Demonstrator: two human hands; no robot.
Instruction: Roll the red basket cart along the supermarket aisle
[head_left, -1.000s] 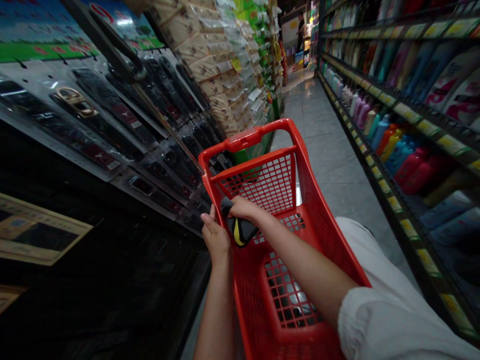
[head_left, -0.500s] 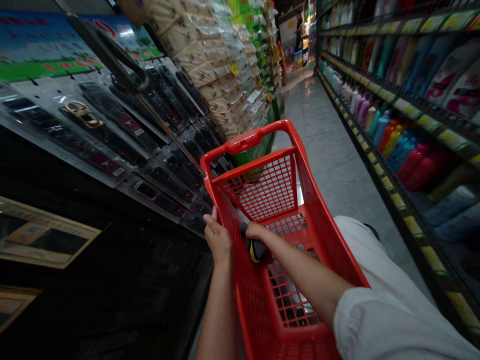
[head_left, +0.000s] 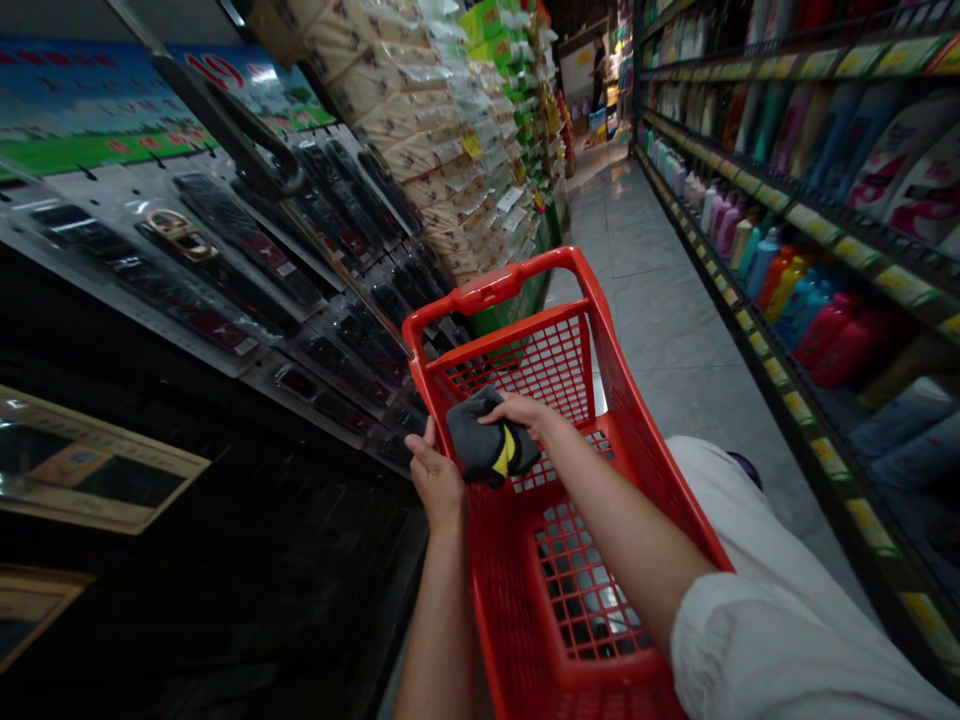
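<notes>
Gripping a grey cloth (head_left: pixel 472 440) with the right hand (head_left: pixel 525 412), closing its fingers firmly over the edge and holding it inside a red cart (head_left: pixel 510 600), near the left side. Resting the left hand (head_left: pixel 439 485) just beside, against the outside, but showing too little of its fingers for telling their grip. Working between hanging belts (head_left: pixel 236 245) and shelved bottles (head_left: pixel 832 345).

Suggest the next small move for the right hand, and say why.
Perhaps slide the right hand and its gray-and-yellow cloth down the red cart's left inner wall: the cloth is up high on that side, the wall below it is uncovered, and the left hand is right there too.
</notes>
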